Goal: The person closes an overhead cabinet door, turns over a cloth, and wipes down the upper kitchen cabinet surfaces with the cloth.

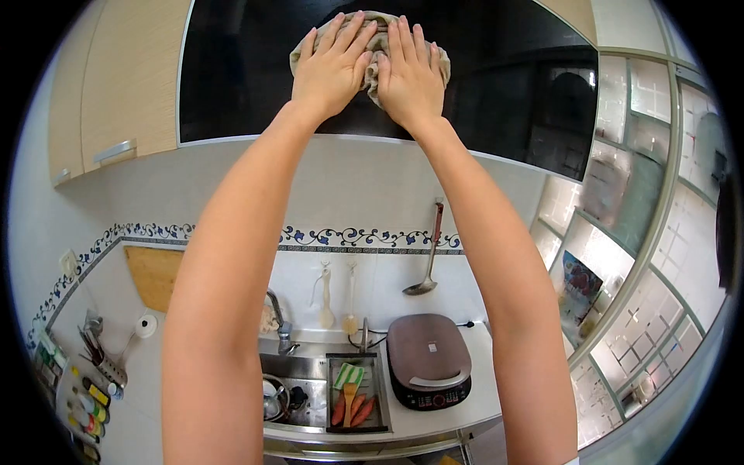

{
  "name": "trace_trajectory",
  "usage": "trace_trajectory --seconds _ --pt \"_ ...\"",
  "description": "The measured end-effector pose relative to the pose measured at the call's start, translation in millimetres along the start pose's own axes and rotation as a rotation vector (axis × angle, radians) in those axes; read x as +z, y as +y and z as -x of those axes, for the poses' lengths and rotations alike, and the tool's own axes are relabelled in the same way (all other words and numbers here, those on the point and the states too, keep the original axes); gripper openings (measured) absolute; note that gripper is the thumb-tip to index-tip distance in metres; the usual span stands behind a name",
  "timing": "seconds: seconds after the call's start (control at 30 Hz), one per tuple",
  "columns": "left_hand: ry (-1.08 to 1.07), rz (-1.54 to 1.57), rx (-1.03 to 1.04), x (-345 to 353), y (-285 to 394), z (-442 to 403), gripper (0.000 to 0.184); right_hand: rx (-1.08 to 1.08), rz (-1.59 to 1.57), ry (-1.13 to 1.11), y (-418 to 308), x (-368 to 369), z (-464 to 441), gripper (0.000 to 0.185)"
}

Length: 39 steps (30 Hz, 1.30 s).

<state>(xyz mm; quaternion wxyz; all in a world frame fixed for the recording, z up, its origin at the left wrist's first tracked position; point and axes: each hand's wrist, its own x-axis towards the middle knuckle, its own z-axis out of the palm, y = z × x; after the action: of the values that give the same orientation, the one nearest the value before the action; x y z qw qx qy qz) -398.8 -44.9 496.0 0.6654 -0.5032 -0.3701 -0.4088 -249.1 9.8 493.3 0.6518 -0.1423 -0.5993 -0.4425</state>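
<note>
A crumpled greenish-beige cloth (375, 75) lies against the glossy black cabinet front (496, 85) at the top of the head view. On its left part rests my left hand (333, 70), palm down with the fingers spread. My right hand (412, 76) presses flat on the cloth's right part, fingers spread too. The two hands are side by side with their thumbs close together. Cloth shows above and beside both hands.
Below are a sink (314, 368), a faucet (280, 325), a drain tray (380, 387) with carrots and a green cloth, and a brown electric grill (428, 353). A ladle (430, 260) hangs on the wall. Bottles (89, 411) and a utensil holder (113, 372) stand left; a glazed partition (643, 232) is right.
</note>
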Motion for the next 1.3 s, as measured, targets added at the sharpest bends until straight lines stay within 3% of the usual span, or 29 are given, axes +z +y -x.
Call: trace_trajectory --seconds 0.43,1.1,1.3 --pt "-0.167 0.023 0.074 -18.1 -16.5 11.4 0.052 -0.091 -0.004 -0.081 -4.3 -9.8 6.3 0.057" --pt "-0.037 -0.008 0.148 4.9 -47.5 -38.9 0.051 -0.258 0.006 -0.054 38.0 7.5 -49.5 0.057" --pt "-0.01 -0.149 0.144 24.7 -57.9 -64.5 0.052 -0.281 0.027 0.01 52.7 14.1 -71.1 0.056"
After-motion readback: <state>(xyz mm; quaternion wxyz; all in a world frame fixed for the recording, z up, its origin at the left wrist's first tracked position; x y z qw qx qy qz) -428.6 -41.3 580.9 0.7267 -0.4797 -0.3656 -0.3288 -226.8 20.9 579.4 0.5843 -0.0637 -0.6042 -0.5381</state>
